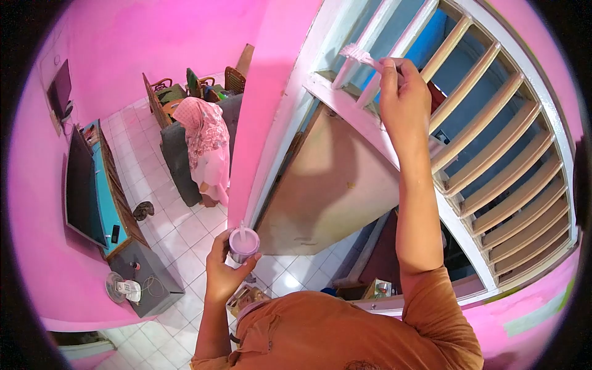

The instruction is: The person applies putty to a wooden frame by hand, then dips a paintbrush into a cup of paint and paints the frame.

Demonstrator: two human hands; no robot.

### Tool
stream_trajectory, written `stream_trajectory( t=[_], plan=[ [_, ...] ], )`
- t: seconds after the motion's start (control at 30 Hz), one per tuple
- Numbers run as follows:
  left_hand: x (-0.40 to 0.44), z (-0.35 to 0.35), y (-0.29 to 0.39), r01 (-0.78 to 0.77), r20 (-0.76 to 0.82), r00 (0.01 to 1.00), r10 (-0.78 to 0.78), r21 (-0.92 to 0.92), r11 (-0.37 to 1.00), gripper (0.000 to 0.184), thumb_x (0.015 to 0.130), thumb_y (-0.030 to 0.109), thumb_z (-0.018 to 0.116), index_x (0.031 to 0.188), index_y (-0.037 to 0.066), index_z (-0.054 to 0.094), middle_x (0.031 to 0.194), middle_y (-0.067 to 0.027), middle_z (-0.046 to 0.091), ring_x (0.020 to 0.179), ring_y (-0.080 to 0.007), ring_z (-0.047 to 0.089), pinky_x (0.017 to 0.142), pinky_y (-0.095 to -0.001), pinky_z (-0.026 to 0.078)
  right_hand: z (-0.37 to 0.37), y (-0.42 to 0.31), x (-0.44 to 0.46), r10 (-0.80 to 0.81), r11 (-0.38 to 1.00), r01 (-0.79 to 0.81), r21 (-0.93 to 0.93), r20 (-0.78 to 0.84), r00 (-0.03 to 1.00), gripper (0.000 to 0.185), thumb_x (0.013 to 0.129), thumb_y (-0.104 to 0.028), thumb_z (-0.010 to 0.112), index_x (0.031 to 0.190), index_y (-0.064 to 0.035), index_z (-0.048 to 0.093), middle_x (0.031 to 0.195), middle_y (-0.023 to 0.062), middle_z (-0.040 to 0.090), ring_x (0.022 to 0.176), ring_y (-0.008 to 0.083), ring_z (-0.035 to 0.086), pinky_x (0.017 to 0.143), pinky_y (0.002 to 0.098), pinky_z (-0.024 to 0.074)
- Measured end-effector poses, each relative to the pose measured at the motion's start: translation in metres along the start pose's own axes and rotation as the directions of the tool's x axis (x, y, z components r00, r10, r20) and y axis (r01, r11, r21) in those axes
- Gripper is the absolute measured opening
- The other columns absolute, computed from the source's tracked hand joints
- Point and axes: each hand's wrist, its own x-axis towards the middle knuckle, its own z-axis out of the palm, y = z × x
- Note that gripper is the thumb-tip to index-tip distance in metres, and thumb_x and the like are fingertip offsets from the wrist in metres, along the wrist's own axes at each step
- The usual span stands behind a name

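My right hand (404, 92) is raised at the upper right, closed around the handle of a paintbrush (361, 55). The bristles carry pale pink paint and lie against or just in front of a pale slat of the slatted vent frame (354, 98); contact is hard to tell. Slats at the left of the frame look pale pink, while those further right are tan wood. Lower down, my left hand (229, 268) grips a small cup (244, 242) of pale pink paint from the side, its opening facing up.
Below the vent is a beige door (327, 185). A person in a patterned head covering (203, 135) stands beside a dark sofa (179, 160). At the left are a television (85, 185), a turquoise-topped cabinet (105, 197) and a white fan (123, 288).
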Motion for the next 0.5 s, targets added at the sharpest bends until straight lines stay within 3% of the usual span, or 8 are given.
stream_trajectory(
  t=[0.27, 0.37, 0.5],
  plan=[
    [-0.004, -0.004, 0.001, 0.001, -0.044, 0.999, 0.0, 0.015, 1.0, 0.068, 0.073, 0.009, 0.089, 0.13, -0.002, 0.054, 0.113, -0.0145, 0.07, 0.108, -0.0207, 0.067, 0.1, -0.036, 0.05, 0.026, -0.001, 0.037, -0.137, 0.988, 0.143, -0.063, 0.092, 0.986, 0.037, 0.098, -0.027, 0.057, 0.104, 0.008, 0.068, 0.096, 0.0287, 0.072, 0.093, 0.045, 0.069, 0.084, 0.0489, 0.0543],
    [-0.007, -0.007, -0.001, 0.012, -0.059, 0.998, -0.011, 0.011, 1.0, 0.067, 0.074, 0.008, 0.088, 0.13, -0.003, 0.053, 0.113, -0.0148, 0.07, 0.108, -0.0209, 0.067, 0.1, -0.0362, 0.05, 0.036, 0.003, 0.045, -0.12, 0.967, 0.157, -0.203, 0.183, 0.976, 0.037, 0.095, -0.024, 0.058, 0.106, 0.0092, 0.069, 0.095, 0.0286, 0.072, 0.094, 0.0443, 0.07, 0.086, 0.049, 0.0548],
    [-0.008, -0.01, 0.003, 0.017, -0.063, 0.998, -0.015, 0.032, 0.999, 0.068, 0.074, 0.008, 0.088, 0.131, -0.002, 0.053, 0.114, -0.0149, 0.07, 0.109, -0.0215, 0.067, 0.1, -0.0363, 0.05, 0.05, 0.003, 0.054, -0.084, 0.979, 0.124, -0.164, 0.232, 0.969, 0.034, 0.093, -0.022, 0.058, 0.101, 0.0078, 0.071, 0.092, 0.0284, 0.072, 0.093, 0.0453, 0.07, 0.086, 0.0496, 0.0546]
  ],
)
